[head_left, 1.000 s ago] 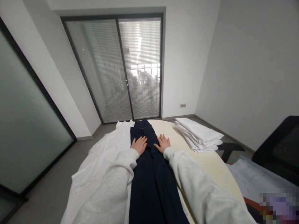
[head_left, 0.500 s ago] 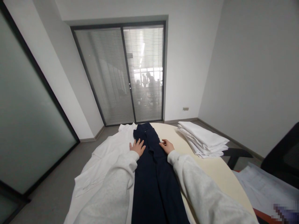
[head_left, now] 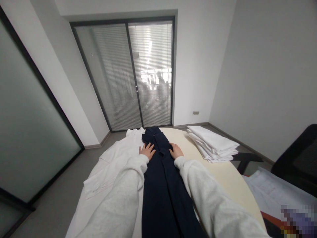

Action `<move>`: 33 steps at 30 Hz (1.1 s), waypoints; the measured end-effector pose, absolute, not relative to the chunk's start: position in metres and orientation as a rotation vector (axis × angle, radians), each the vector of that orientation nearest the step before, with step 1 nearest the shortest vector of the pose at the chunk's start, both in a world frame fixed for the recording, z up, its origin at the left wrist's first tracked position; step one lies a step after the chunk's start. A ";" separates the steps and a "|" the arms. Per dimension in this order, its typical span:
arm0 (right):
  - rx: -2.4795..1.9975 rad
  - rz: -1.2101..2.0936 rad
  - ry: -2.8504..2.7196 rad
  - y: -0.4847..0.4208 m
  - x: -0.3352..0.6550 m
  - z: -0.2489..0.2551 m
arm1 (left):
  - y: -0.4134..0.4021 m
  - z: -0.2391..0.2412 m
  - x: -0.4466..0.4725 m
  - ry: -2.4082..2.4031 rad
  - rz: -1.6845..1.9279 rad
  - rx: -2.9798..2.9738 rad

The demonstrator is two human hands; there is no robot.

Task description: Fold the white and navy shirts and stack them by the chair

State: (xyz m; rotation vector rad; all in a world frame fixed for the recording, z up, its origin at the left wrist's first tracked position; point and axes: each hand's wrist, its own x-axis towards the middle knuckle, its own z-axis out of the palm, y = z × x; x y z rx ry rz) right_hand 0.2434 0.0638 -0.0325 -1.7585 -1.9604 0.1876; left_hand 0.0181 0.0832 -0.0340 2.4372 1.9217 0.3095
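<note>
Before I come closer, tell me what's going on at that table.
A person's left hand lies spread on the left edge of navy trousers laid out on a table; the right hand, curled, is at their right edge. A white garment lies left of them, a stack of folded white cloth to the right.

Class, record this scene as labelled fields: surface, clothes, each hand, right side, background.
Surface: pale table
Clothes: dark blue trousers laid lengthwise; white garment to their left
Left hand: fingers spread, at the trousers' left edge
Right hand: fingers bent, at their right edge
Right side: folded white stack; black chair beyond
Background: glass panels with blinds
</note>
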 end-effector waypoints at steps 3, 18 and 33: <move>-1.716 0.131 -2.061 0.052 0.244 -0.032 | 0.077 -0.031 0.020 1.975 0.338 2.435; -1.611 0.017 -2.394 0.036 0.242 -0.032 | 0.018 -0.009 0.040 1.561 -0.008 2.544; -1.245 0.055 -2.616 -0.013 0.222 -0.030 | 0.012 0.024 0.022 1.345 -0.169 2.607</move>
